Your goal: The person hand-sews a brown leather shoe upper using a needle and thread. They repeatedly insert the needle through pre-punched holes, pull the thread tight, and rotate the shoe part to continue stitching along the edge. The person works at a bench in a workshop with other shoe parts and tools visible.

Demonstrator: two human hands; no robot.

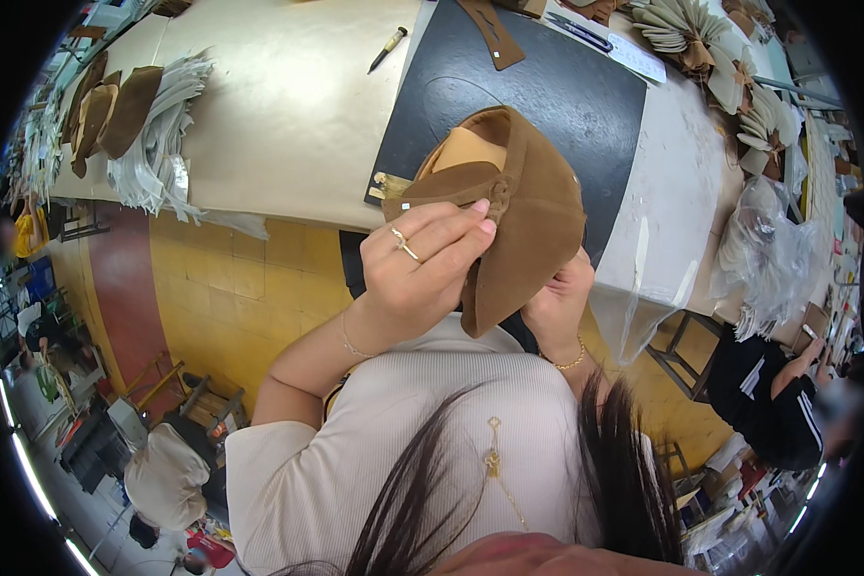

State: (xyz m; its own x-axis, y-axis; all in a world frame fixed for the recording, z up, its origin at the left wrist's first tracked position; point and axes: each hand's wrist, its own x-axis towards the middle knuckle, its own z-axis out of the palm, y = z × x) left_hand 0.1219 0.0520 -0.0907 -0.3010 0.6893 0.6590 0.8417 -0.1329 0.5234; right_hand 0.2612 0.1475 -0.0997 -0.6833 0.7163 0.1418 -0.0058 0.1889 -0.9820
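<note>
While both hands are gripping, one brown suede shoe upper [518, 211] is hanging above one black cutting mat [557, 96].
Left hand [422, 264] is pinching its edge; right hand [557, 307] is clasping underneath.

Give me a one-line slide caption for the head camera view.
Both hands, left hand and right hand, hold a brown suede piece above a black mat.

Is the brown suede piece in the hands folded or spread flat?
Folded. The brown suede piece curves over itself, its tan inner side showing, pinched by the left hand and right hand.
</note>
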